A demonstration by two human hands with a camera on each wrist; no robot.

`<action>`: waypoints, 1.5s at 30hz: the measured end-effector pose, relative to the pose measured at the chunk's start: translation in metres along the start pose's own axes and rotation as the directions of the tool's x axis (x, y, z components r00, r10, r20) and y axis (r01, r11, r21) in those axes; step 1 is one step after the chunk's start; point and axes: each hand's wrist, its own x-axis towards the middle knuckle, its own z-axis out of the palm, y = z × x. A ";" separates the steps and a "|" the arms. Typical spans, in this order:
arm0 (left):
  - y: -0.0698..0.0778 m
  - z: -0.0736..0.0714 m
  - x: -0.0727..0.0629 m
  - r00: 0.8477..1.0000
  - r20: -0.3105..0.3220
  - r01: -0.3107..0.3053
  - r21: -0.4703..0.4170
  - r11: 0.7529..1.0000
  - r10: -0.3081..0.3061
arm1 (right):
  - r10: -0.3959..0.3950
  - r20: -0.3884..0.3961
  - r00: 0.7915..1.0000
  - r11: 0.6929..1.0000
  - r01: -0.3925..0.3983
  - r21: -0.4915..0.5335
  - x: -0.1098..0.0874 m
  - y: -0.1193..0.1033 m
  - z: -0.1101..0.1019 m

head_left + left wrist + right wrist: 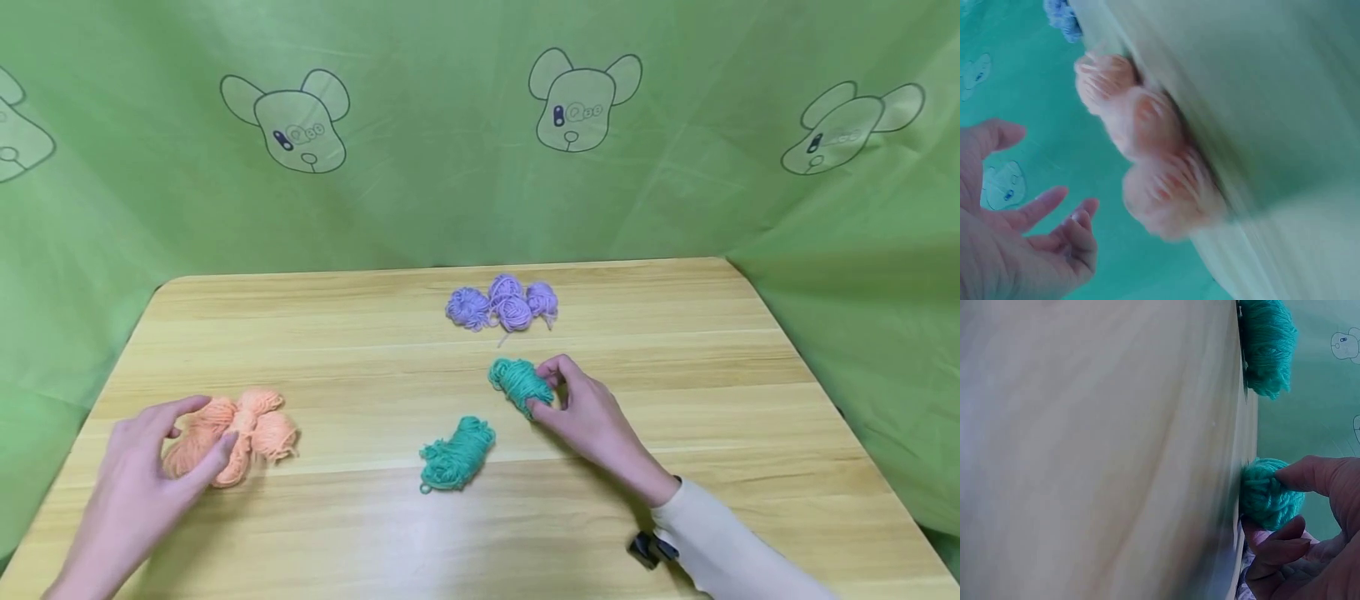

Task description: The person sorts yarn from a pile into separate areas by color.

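My right hand (pixel 592 417) pinches the end of a green yarn skein (pixel 521 383) between thumb and fingers at the table's middle right. In the right wrist view the thumb presses on the yarn ball (pixel 1269 494) from one side, with a finger at the other. A second green skein (pixel 459 454) lies nearer, to the left. Over at the left, my left hand (pixel 135 479) hovers by a cluster of peach yarn balls (pixel 273 435), thumb and fingers spread. The left wrist view shows a gap between the fingers and the peach yarn (pixel 1169 194).
Several purple yarn balls (pixel 514 313) sit bunched near the back edge of the wooden table (pixel 337 533). A green curtain (pixel 435 200) printed with bear heads hangs behind and at the sides. A small black device (pixel 651 550) is at the right wrist.
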 end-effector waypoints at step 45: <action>0.128 0.128 0.004 0.879 0.473 0.151 -0.411 0.899 0.069 | -0.101 0.094 0.990 0.991 0.092 0.096 0.002 0.005 -0.008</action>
